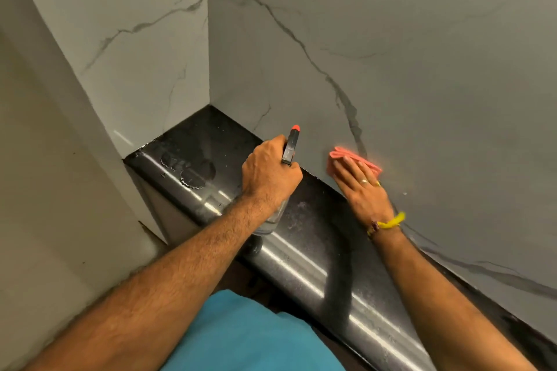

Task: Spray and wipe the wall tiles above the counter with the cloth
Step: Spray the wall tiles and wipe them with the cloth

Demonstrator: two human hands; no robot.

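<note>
My left hand [269, 173] grips a spray bottle [291, 146] with a black head and an orange nozzle tip; its clear body shows below my wrist. The nozzle faces the grey-veined white wall tiles [391, 54] above the black counter [301, 220]. My right hand [360, 185] lies flat against the wall just above the counter's back edge. It presses a folded pink cloth [355, 158] onto the tile. The cloth sticks out past my fingertips.
The counter ends at a corner on the left, where a second marbled tile wall [135, 39] meets the back wall. Water marks [187, 172] lie on the counter's left end. A beige wall [45, 190] stands further left. My teal shirt [247, 337] fills the bottom.
</note>
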